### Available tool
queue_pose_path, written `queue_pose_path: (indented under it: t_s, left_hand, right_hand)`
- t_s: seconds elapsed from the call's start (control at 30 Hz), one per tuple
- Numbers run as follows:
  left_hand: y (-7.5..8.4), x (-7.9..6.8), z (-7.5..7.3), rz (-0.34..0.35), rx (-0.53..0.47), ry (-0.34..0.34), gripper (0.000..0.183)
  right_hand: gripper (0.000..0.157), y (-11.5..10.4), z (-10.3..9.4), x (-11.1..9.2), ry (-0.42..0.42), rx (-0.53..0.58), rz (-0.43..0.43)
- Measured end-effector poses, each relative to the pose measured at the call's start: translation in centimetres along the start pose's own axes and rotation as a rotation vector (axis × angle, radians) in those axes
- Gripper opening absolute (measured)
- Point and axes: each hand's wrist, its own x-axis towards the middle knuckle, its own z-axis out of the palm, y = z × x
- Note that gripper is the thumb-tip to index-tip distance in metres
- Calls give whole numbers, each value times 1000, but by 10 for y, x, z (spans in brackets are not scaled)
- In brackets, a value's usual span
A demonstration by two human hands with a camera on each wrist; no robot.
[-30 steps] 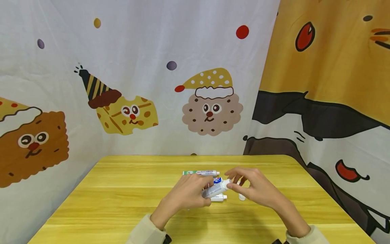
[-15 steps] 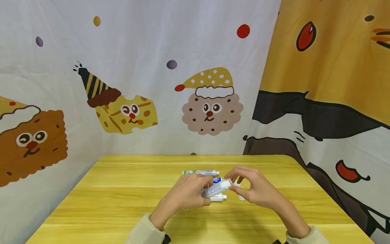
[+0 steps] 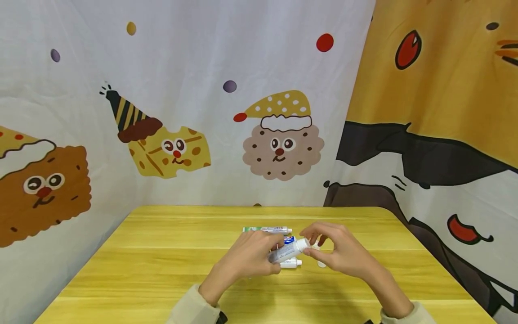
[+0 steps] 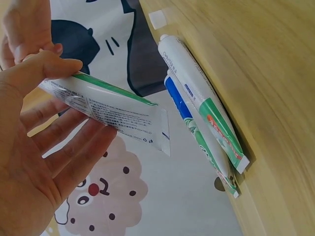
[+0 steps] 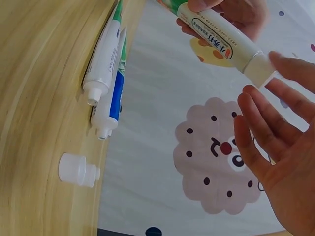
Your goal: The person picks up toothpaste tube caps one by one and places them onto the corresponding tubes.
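My left hand [image 3: 251,254] grips a white toothpaste tube with a green edge [image 4: 113,108], tilted over the table with its capped end towards the right. At that end sits a wide white cap [image 5: 260,70]. My right hand [image 3: 340,249] pinches this cap between thumb and index finger, the other fingers spread apart in the right wrist view. Further toothpaste tubes lie beneath: a white and green one [image 4: 197,93], one with a blue band [image 5: 117,93] and, in the head view, a white one [image 3: 291,263] partly hidden by the left hand.
Loose white caps [image 5: 74,169] lie on the wooden table [image 3: 162,270], to the right of the tubes and below my right hand. A cartoon-printed curtain [image 3: 218,189] hangs behind the table's far edge.
The right thumb and index finger shift slightly at the cap, and the tube's capped end tips a little. The left hand keeps its grip, and the tubes on the table stay put.
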Motion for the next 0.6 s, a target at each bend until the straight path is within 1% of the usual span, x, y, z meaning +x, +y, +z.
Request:
queue_pose_path:
  t_s: [0.1,0.2,0.27,0.4,0.5,0.6]
  left_hand:
    - [0,0,0,4,3,2,26]
    - [-1,1,0,4,5,3,26]
    - [-1,1,0,1,6,4,26]
    - [-2,0,0,0,-5,7,26]
    - [-2,0,1,2,-12,7,26]
    - [-1,0,1,3,-13,6,26]
  right_hand:
    - [29,1,0,0,-1,3,-32]
    - [25,1,1,0,2,2,-45]
    - [18,1,2,1,5,-8,-27]
    - [6,1,2,1,7,-36,42]
    - [10,1,2,1,5,-38,68]
    - [20,1,1,-1,-1,-11,50]
